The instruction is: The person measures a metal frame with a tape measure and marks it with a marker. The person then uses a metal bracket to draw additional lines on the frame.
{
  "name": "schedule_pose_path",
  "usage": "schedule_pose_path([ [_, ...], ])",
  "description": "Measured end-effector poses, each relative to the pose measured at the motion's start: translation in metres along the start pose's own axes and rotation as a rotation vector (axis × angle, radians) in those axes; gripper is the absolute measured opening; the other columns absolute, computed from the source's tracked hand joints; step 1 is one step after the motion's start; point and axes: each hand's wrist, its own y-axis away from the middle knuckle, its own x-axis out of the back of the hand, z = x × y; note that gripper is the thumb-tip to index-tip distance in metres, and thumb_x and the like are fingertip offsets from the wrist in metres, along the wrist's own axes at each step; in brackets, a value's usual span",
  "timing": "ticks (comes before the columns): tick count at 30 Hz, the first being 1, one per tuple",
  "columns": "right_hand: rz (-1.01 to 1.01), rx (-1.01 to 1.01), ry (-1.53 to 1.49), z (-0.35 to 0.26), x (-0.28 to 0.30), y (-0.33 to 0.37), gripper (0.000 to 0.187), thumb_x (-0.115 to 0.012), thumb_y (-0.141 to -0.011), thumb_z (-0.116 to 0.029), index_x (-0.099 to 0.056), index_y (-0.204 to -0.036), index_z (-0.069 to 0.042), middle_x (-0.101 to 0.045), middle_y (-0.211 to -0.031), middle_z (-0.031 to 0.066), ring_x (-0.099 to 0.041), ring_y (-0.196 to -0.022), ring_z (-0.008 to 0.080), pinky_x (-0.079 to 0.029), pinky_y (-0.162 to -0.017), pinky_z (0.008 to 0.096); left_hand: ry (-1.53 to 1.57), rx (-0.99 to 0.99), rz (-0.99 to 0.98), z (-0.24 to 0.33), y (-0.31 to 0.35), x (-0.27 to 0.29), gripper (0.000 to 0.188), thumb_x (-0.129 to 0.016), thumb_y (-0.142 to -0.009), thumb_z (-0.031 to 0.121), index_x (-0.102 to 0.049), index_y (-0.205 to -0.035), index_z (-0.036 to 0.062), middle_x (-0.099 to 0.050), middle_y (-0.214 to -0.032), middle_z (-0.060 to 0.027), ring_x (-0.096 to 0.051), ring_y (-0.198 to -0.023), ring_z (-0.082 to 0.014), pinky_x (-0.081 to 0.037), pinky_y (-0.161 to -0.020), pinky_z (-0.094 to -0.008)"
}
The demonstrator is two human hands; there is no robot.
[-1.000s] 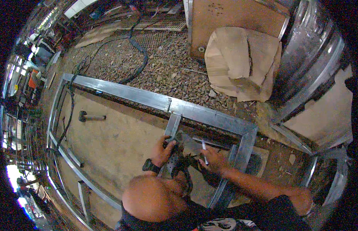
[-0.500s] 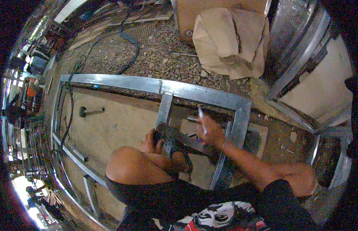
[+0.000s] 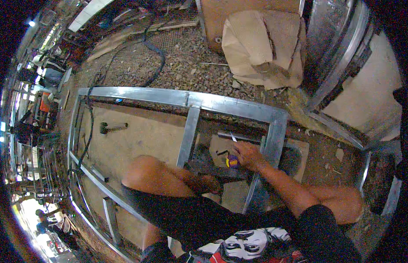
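My right hand (image 3: 249, 156) is over the small right-hand bay of a metal frame (image 3: 188, 137), its fingers closed around a slim white marker-like stick (image 3: 233, 137) that points up and away. Right beside those fingers is a yellow and purple tape measure (image 3: 231, 161); whether they touch it I cannot tell. A small bent black piece (image 3: 222, 153) lies just left of the tape. My left hand does not show; only a bit of bare skin, perhaps my left forearm (image 3: 151, 235), appears below my raised knee.
A hammer (image 3: 113, 127) lies on the brown board (image 3: 134, 140) inside the frame. A black cable (image 3: 89, 118) crosses the frame's left end. Gravel (image 3: 182, 65) and a crumpled cardboard piece (image 3: 263, 48) are beyond it. Metal sheets (image 3: 340, 57) stand at far right.
My left hand, earlier by my foot, has gone out of sight. My right hand has lowered slightly and shifted right, beside the tape measure, which now shows clearly. The view has shifted a little.
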Motion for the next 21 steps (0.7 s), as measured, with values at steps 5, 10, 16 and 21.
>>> schedule_pose_path([
  [5, -0.239, 0.009, 0.284, -0.006, -0.041, -0.008, 0.039, -0.058, -0.092, -0.019, -0.052, -0.128, -0.007, -0.061, -0.113, 0.0204, -0.066, -0.1, 0.0405, -0.058, -0.08, 0.0514, 0.258, -0.166, 0.352, 0.092, -0.006, 0.079, 0.041, -0.061, -0.099, 0.022, -0.056, -0.134, 0.0016, -0.067, -0.113, -0.0121, -0.064, -0.096, -0.0215, -0.052, -0.087, -0.0362],
  [10, -0.178, -0.1, 0.403, 0.018, -0.103, 0.013, 0.041, -0.057, -0.093, -0.018, -0.049, -0.132, -0.007, -0.058, -0.122, 0.0243, -0.065, -0.105, 0.0417, -0.06, -0.079, 0.051, 0.152, -0.509, 0.688, 0.234, 0.03, 0.072, 0.036, -0.059, -0.101, 0.023, -0.058, -0.13, 0.0004, -0.067, -0.11, -0.012, -0.064, -0.094, -0.02, -0.052, -0.086, -0.0333],
  [16, -0.277, -0.253, 0.208, 0.029, -0.123, 0.004, 0.055, -0.069, -0.083, -0.021, -0.048, -0.132, -0.007, -0.058, -0.117, 0.0242, -0.063, -0.106, 0.0423, -0.057, -0.083, 0.0516, 0.173, -0.655, 0.539, 0.284, 0.064, 0.063, 0.031, -0.061, -0.099, 0.014, -0.061, -0.125, -0.0021, -0.068, -0.111, -0.0138, -0.066, -0.093, -0.0207, -0.054, -0.083, -0.0355],
  [21, -0.006, -0.22, -0.146, -0.012, -0.031, -0.004, 0.061, -0.074, -0.077, -0.025, -0.049, -0.13, -0.01, -0.06, -0.113, 0.019, -0.063, -0.1, 0.0394, -0.052, -0.084, 0.0489, -0.018, -0.405, -0.107, 0.3, 0.02, 0.049, 0.034, -0.064, -0.096, 0.009, -0.06, -0.128, -0.0024, -0.069, -0.115, -0.0134, -0.067, -0.102, -0.0225, -0.054, -0.09, -0.035],
])
